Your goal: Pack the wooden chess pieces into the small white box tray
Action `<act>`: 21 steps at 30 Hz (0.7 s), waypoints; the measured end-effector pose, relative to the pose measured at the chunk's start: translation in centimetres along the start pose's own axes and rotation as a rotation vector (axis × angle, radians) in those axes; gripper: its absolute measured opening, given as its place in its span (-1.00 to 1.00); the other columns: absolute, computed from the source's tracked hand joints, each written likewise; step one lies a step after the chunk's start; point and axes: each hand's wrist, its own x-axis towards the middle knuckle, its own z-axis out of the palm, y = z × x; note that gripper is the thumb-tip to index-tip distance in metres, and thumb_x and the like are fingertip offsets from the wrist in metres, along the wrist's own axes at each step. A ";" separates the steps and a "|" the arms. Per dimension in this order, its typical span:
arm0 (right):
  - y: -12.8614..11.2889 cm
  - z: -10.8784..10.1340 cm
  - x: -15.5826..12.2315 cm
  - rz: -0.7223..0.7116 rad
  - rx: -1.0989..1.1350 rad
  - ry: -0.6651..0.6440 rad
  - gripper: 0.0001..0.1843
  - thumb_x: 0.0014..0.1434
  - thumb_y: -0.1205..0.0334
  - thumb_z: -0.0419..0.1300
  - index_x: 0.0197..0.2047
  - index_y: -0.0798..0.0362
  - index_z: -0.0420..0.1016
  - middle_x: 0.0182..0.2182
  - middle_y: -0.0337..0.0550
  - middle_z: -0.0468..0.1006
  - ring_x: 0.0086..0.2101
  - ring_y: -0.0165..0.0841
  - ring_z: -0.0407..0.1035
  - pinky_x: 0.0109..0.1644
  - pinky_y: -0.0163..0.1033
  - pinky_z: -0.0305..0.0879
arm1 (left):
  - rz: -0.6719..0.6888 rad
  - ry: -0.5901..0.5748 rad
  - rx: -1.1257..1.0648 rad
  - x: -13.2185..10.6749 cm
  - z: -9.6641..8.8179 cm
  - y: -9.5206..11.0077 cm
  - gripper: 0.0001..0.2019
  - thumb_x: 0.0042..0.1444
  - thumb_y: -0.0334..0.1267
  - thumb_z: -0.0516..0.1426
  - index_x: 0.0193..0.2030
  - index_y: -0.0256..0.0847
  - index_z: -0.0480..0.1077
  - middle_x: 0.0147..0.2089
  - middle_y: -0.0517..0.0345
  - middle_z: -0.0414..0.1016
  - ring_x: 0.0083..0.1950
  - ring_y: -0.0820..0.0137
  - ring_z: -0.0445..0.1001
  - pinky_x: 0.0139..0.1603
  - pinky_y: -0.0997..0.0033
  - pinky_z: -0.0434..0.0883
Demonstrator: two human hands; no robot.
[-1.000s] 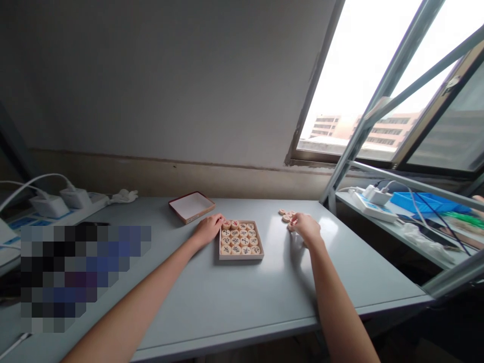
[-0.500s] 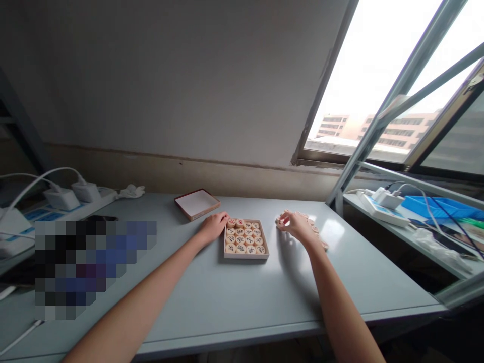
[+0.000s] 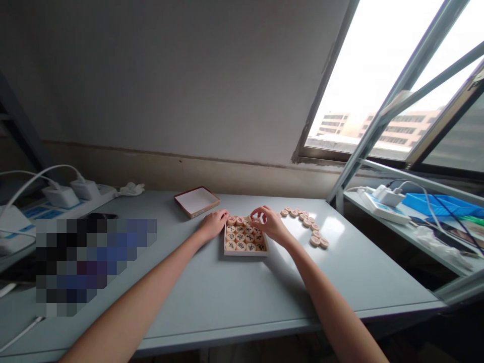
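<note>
A shallow square box (image 3: pixel 246 253) lies on the table, filled with rows of round wooden Chinese chess pieces (image 3: pixel 240 237) with dark characters. Red-marked pieces (image 3: pixel 231 221) sit on top at its far left. My left hand (image 3: pixel 214 225) is closed at the box's far left corner, its fingers holding the edge. Over the far right part of the box, my right hand (image 3: pixel 269 223) pinches a Chinese chess piece (image 3: pixel 255 220), mostly hidden by the fingers. To the right, several loose red-marked pieces (image 3: pixel 307 222) lie in a curved line.
The box's lid (image 3: pixel 197 201) rests open side up behind my left hand. Power strips with chargers (image 3: pixel 64 197) and cables stand at the left. On a side shelf at the right are another power strip (image 3: pixel 385 207) and a blue tray (image 3: pixel 438 204).
My right hand has moved left from the loose pieces to above the box, carrying a piece. The curved line of loose pieces is now uncovered. My left hand stays at the box corner.
</note>
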 end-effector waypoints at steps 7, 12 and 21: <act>-1.1 0.8 -0.3 -0.007 -0.237 -0.016 -0.76 0.08 0.17 0.14 -0.15 0.00 0.37 -0.30 -0.19 0.47 -0.26 -0.32 0.32 -0.22 -0.25 0.07 | 0.003 0.008 0.002 0.0 0.0 0.0 -0.71 0.13 -0.23 -0.16 -0.33 -0.18 0.35 -0.29 0.11 0.48 -0.25 0.34 0.41 -0.31 0.48 0.23; -0.3 0.2 0.0 -0.016 -0.213 -0.038 -0.71 0.09 0.08 0.13 -0.11 -0.05 0.33 -0.30 -0.23 0.50 -0.24 -0.30 0.31 -0.20 -0.22 0.04 | 0.006 0.009 -0.009 0.0 0.0 -0.1 -0.71 0.12 -0.22 -0.16 -0.33 -0.18 0.36 -0.29 0.11 0.47 -0.24 0.34 0.40 -0.29 0.46 0.23; 5.1 -2.1 -0.5 0.196 -0.616 -0.026 -0.74 0.14 0.29 0.00 -0.11 0.06 0.39 -0.12 -0.01 0.40 -0.12 -0.17 0.20 -0.16 -0.14 0.01 | -0.009 0.012 0.000 0.0 0.0 0.1 -0.72 0.13 -0.23 -0.15 -0.33 -0.18 0.35 -0.27 0.12 0.48 -0.24 0.34 0.41 -0.30 0.47 0.24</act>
